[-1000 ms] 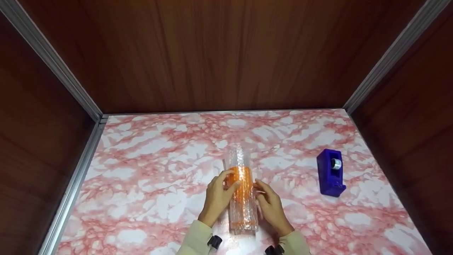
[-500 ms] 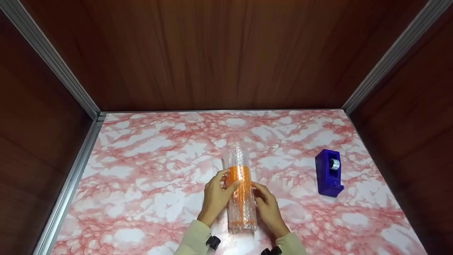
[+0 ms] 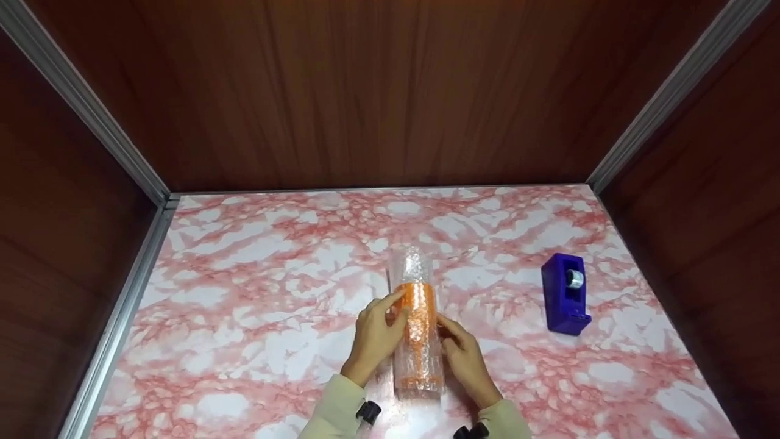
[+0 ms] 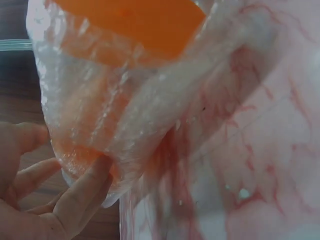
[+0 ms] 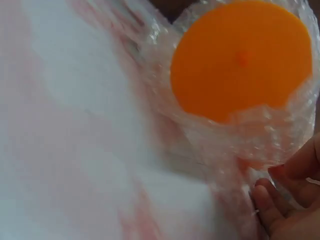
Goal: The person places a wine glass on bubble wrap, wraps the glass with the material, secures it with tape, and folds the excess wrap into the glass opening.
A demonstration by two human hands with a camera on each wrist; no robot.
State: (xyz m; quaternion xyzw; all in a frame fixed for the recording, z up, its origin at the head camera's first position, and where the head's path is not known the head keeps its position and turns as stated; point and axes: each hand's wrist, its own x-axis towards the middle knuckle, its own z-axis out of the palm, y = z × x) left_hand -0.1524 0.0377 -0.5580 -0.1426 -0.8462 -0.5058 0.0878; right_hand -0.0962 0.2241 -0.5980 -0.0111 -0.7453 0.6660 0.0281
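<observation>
A roll of clear bubble wrap (image 3: pixel 413 263) lies lengthwise on the table around an orange object (image 3: pixel 420 314). The right wrist view shows this object's flat, round orange end (image 5: pixel 240 60) inside the wrap's open end. My left hand (image 3: pixel 376 335) holds the roll from the left, thumb on top and fingers around its side. In the left wrist view its fingertips (image 4: pixel 95 172) press into the film. On the other side my right hand (image 3: pixel 468 360) has bent fingers at the roll's right edge, pinching the film low down. The undersides of the roll are hidden.
A purple tape dispenser (image 3: pixel 563 296) with a roll of tape stands to the right on the red-and-white marbled table (image 3: pixel 256 292). Dark wood panels (image 3: pixel 378 97) with metal corner rails enclose the back and both sides.
Both hands keep their places on the roll. The roll has turned slightly, and the glints on its film have shifted. The head view has moved a little.
</observation>
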